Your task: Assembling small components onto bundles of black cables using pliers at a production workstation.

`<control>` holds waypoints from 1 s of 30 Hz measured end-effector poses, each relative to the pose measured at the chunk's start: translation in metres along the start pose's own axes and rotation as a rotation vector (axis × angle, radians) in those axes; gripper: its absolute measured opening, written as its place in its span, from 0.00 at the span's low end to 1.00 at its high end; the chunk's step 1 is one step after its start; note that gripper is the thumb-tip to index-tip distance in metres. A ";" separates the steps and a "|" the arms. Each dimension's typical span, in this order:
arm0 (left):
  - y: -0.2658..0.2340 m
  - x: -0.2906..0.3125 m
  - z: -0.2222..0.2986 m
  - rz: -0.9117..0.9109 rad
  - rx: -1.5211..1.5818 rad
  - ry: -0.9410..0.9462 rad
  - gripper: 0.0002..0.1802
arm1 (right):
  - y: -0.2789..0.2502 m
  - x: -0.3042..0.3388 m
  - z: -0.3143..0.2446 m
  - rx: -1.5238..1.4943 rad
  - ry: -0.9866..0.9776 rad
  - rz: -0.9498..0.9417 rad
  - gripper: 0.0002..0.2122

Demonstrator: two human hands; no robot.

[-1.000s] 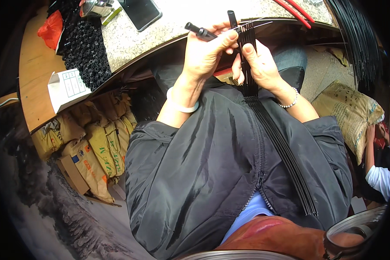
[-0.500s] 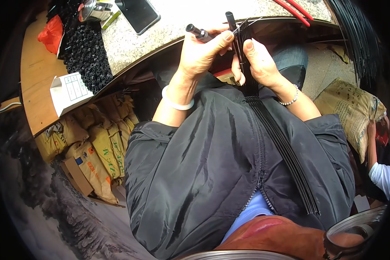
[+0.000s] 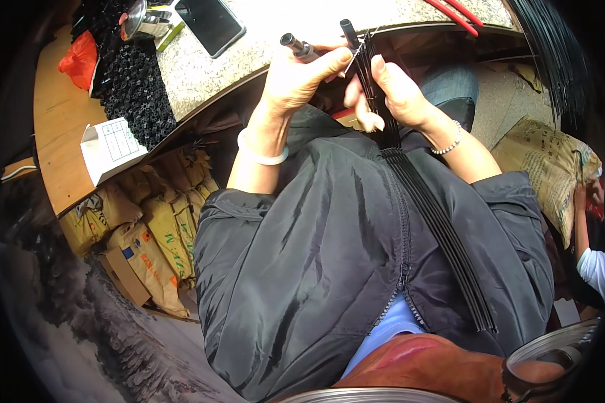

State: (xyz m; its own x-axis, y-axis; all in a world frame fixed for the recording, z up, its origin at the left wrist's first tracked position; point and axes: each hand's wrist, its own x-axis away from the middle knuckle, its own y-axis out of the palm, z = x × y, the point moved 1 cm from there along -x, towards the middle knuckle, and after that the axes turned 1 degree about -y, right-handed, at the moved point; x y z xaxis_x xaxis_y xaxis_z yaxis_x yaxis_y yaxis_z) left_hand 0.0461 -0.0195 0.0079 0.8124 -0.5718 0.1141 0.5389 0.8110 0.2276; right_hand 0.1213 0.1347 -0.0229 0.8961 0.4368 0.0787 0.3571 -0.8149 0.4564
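Observation:
Above my lap at the table's front edge, my left hand [image 3: 297, 79] is closed around a black tube-ended piece [image 3: 294, 44]. A second black tube end [image 3: 347, 32] sticks up just to its right, by the thumb tip. My right hand [image 3: 402, 94] grips a bundle of thin black rods [image 3: 368, 75], thumb up along its right side, some fingers curled at its left. The rods look like umbrella ribs, and thin tips poke out at the top. Their long lower part [image 3: 444, 235] lies down across my dark jacket. How the tube pieces join the rods is hidden by my fingers.
On the speckled tabletop [image 3: 195, 80] lie a phone [image 3: 212, 25] and red tool handles [image 3: 454, 13]. A heap of short black tubes [image 3: 131, 94], red plastic bag [image 3: 79, 59] and white box [image 3: 114, 149] stand left. Long black rods [image 3: 561, 64] hang right, near a sack [image 3: 544, 164] and another person's hand [image 3: 593, 191].
My left hand and both tube ends have shifted slightly left. My right hand has moved a little left and up with the rods' upper ends. The lower part of the bundle stays put.

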 end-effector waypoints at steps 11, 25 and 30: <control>0.009 -0.020 0.025 0.009 0.356 0.134 0.16 | 0.006 0.000 0.002 0.078 -0.011 0.207 0.29; 0.025 -0.030 0.025 0.043 0.195 -0.087 0.18 | 0.006 0.004 0.000 0.063 -0.011 0.286 0.28; 0.022 -0.026 0.026 0.062 0.065 0.010 0.17 | 0.006 0.003 0.000 0.074 -0.026 0.282 0.28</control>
State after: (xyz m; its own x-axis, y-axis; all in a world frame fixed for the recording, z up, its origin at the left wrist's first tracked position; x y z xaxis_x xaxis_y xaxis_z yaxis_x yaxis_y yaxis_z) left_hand 0.0310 0.0098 0.0345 0.8459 -0.5195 0.1208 0.4724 0.8349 0.2824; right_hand 0.1258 0.1307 -0.0200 0.9690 0.1796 0.1697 0.1102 -0.9288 0.3537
